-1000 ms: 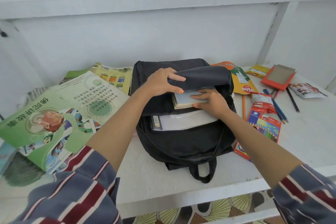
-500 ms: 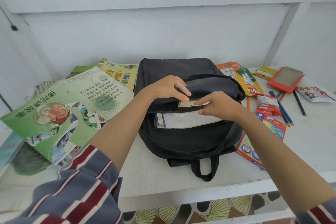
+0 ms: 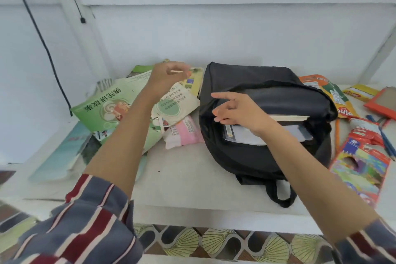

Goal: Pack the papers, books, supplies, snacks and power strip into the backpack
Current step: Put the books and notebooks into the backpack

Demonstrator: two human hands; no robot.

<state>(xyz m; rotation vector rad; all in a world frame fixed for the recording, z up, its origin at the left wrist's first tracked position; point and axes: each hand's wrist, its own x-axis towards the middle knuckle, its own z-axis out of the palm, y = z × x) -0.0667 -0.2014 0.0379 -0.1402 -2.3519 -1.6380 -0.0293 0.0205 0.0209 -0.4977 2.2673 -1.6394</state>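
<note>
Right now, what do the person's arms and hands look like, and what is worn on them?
A striped shirt covers both upper arms. The left sleeve and right sleeve are grey-blue with dark red and cream stripes, and end above bare forearms. The left hand and right hand are bare: no gloves or watch show.

White shelf [image 3: 188,178] carries: black backpack [image 3: 257,79] centre, green booklets [image 3: 102,109] left, pink packet [image 3: 184,133] between, pencil box [image 3: 360,169] right.

One black backpack [image 3: 257,83]. Left of it: one pink packet [image 3: 184,135], one green-covered book [image 3: 107,111]; overlapping sheets [image 3: 179,104] behind, count unclear. Right of it: one orange pouch [image 3: 336,100], one yellow packet [image 3: 357,92], one red packet [image 3: 364,133], one coloured-pencil box [image 3: 360,171], two blue pencils [image 3: 386,143], one orange pencil [image 3: 338,135].
</note>
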